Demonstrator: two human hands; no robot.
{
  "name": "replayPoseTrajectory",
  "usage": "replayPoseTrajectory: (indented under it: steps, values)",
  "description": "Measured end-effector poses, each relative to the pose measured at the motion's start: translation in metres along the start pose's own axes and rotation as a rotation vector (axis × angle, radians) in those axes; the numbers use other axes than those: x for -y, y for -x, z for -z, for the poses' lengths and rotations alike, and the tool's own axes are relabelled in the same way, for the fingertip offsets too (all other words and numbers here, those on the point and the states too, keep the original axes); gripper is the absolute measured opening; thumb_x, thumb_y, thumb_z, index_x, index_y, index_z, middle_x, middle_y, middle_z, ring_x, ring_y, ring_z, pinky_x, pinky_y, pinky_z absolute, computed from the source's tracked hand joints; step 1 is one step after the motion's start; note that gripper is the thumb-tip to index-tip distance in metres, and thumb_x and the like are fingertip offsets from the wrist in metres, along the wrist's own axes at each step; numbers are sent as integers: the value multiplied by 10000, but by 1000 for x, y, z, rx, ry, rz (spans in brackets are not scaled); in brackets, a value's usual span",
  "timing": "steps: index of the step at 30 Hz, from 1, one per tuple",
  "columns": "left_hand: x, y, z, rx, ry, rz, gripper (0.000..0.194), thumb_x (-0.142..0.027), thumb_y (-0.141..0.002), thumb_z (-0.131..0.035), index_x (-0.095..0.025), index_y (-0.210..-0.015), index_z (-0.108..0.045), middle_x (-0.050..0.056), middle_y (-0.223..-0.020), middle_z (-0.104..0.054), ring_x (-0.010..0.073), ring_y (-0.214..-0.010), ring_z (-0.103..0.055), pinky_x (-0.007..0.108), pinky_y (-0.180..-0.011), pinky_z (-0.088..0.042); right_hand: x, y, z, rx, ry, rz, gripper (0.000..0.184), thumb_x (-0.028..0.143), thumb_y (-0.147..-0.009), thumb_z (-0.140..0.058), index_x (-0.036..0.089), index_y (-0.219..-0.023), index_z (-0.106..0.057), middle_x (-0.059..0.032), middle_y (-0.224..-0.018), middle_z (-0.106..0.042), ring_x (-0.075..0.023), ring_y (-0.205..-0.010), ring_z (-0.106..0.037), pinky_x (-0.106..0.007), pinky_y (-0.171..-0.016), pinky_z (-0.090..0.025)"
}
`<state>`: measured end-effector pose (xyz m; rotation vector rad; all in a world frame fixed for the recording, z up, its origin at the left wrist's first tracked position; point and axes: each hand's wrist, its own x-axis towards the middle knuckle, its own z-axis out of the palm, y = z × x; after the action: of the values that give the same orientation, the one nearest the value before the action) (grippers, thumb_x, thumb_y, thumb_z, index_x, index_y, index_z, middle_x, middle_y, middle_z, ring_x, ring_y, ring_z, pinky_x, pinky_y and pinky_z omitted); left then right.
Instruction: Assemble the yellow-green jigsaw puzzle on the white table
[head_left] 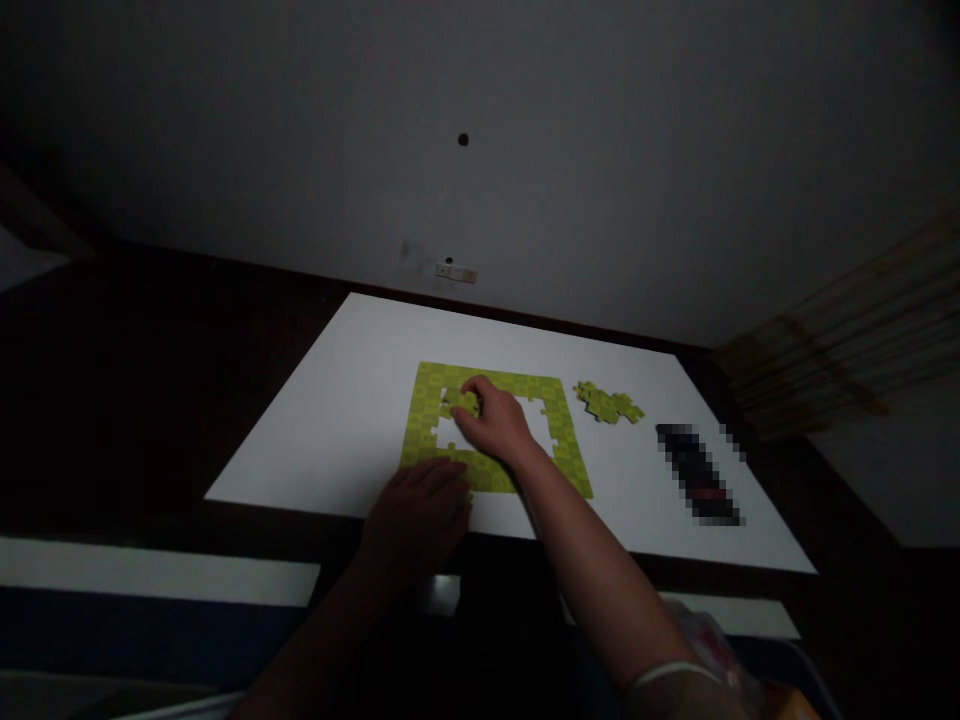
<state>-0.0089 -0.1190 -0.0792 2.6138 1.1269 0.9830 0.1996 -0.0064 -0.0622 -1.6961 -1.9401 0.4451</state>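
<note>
Right hand (491,425): above the upper-left gap of the lime-green jigsaw puzzle (427,400), grip nearly closed, fingers curled down onto a green puzzle piece (463,402). Piece partly hidden under the fingertips; held clear of the board or already seated in the gap, no way to tell from this view.

Left hand (415,520): in shadow, palm down, fingers loosely extended across the bottom edge of the puzzle. Grip state unclear, underside of the hand hidden, nothing visibly held.

Puzzle: flat on a white board (315,430), roughly mid-board, a square border of joined pieces. Open gaps inside the border, white surface showing through at the upper left, left and right; centre covered by the right hand.

Loose cluster of joined green pieces (609,404): on the board, just right of the puzzle, not touching it. Further right, a dark oblong object (699,474), pixelated, identity unreadable, lying at a slant.

Board on a dark tabletop (187,400), far edge close to a grey wall (600,150). On the wall, a small dark hole (463,140) and, lower down, a small pale fitting (455,272). At the right, a slatted bamboo blind (825,340). Pale band (667,672) around the right forearm, near the lower frame edge.
</note>
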Motion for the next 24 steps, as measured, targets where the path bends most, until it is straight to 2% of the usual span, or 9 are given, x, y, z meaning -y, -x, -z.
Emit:
replayPoseTrajectory:
  steps: [2,5,8,11,13,14,18,21,24]
  values:
    - [0,0,-1,-17,-22,-12,210,-203,-1011,-705,-297,-1183,-779,49,-1342,-860,323,-1247,-822,543,-998,-714,2,1,2,12,-11,8,305,449,-976,-738,299,-1242,-735,-13,-803,-723,-249,-723,-623,-358,-709,-373]
    - [0,0,-1,-19,-53,-16,188,-202,-1035,-702,-282,-1190,-772,47,-1338,-859,315,-1242,-824,532,-1009,-707,2,2,1,16,-29,17,303,433,-981,-729,285,-1245,-737,-10,-821,-728,-239,-732,-611,-344,-715,-350]
    - [0,0,-1,-4,-60,-6,169,-205,-1045,-714,-276,-1192,-759,51,-1348,-854,317,-1251,-819,533,-998,-702,2,2,4,-1,-79,30,294,409,-980,-726,281,-1243,-751,-36,-912,-779,-251,-796,-653,-351,-759,-406]
    - [1,0,-1,19,-55,0,178,-191,-1018,-748,-275,-1174,-751,53,-1340,-854,320,-1233,-820,529,-968,-701,-4,-1,22,-104,-208,68,266,386,-979,-715,274,-1213,-772,-70,-1073,-828,-267,-931,-716,-372,-852,-489]
    - [2,0,-1,27,-45,-6,187,-179,-1004,-756,-269,-1168,-751,55,-1330,-854,321,-1219,-822,530,-958,-701,-16,-3,46,-180,-300,73,275,410,-982,-711,264,-1202,-788,-67,-1086,-836,-264,-959,-730,-376,-883,-524]
    - [2,0,0,28,-41,-6,188,-176,-1005,-753,-266,-1170,-753,57,-1329,-854,321,-1216,-822,531,-958,-699,-25,-4,59,-176,-340,73,287,427,-980,-717,256,-1195,-800,-62,-1076,-840,-259,-957,-735,-374,-888,-539]
    - [2,-1,0,43,-55,11,167,-201,-1012,-752,-258,-1168,-772,69,-1335,-852,329,-1221,-819,527,-956,-696,-69,-4,101,-23,-325,1,220,396,-910,-767,224,-1007,-864,-52,-915,-846,-247,-844,-740,-364,-818,-548]
    - [3,-2,1,52,-68,16,160,-221,-1021,-741,-256,-1172,-781,77,-1342,-849,332,-1227,-818,524,-945,-696,-98,0,107,19,-279,-130,148,316,-865,-765,226,-883,-881,-55,-907,-869,-267,-889,-786,-375,-870,-577]
    - [3,-2,0,55,-68,18,143,-237,-1047,-712,-262,-1169,-781,70,-1341,-850,323,-1228,-820,526,-948,-697,-116,3,99,-4,-274,-161,159,320,-873,-760,250,-872,-903,-51,-972,-895,-292,-970,-824,-411,-971,-604]
